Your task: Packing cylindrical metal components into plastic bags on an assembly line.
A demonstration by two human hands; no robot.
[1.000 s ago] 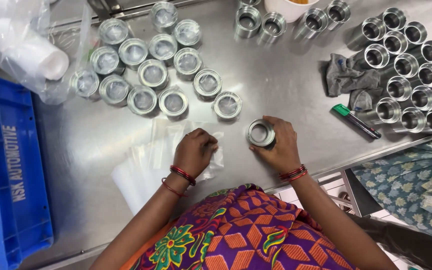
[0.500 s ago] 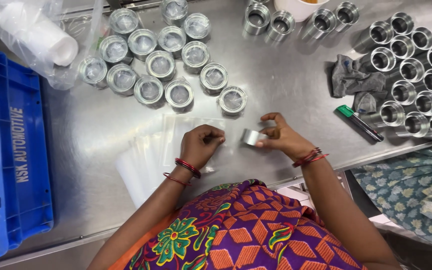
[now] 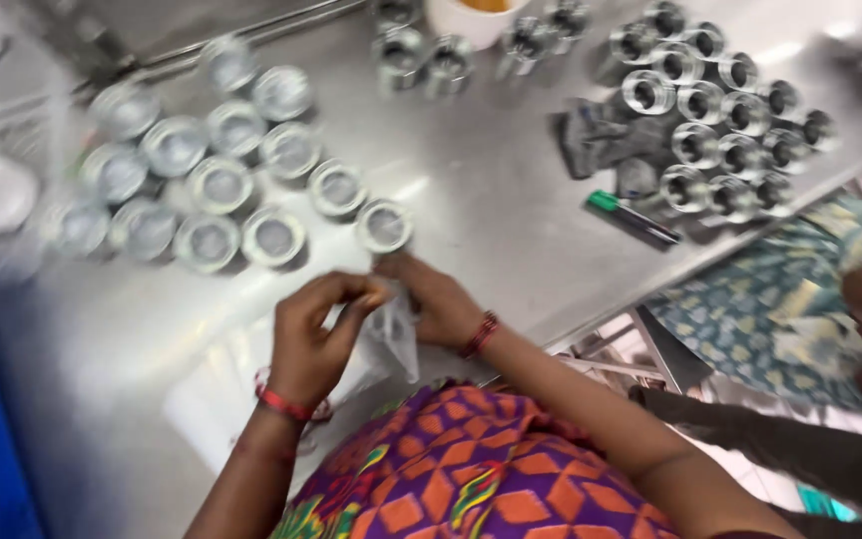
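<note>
Left hand (image 3: 316, 334) and right hand (image 3: 436, 299) both pinching small clear plastic bag (image 3: 394, 334) just above table edge (bag contents blurred, cannot tell). Bagged metal rings (image 3: 207, 185) clustered beyond left on steel table (image 3: 491, 190). Bare rings (image 3: 725, 135), green marker (image 3: 631, 217) far right.

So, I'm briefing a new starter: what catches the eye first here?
Both hands, the left hand and right hand, meet at the near edge of the steel table, pinching a small clear plastic bag. Wrapped metal rings cluster at the left, bare metal rings at the right.
</note>
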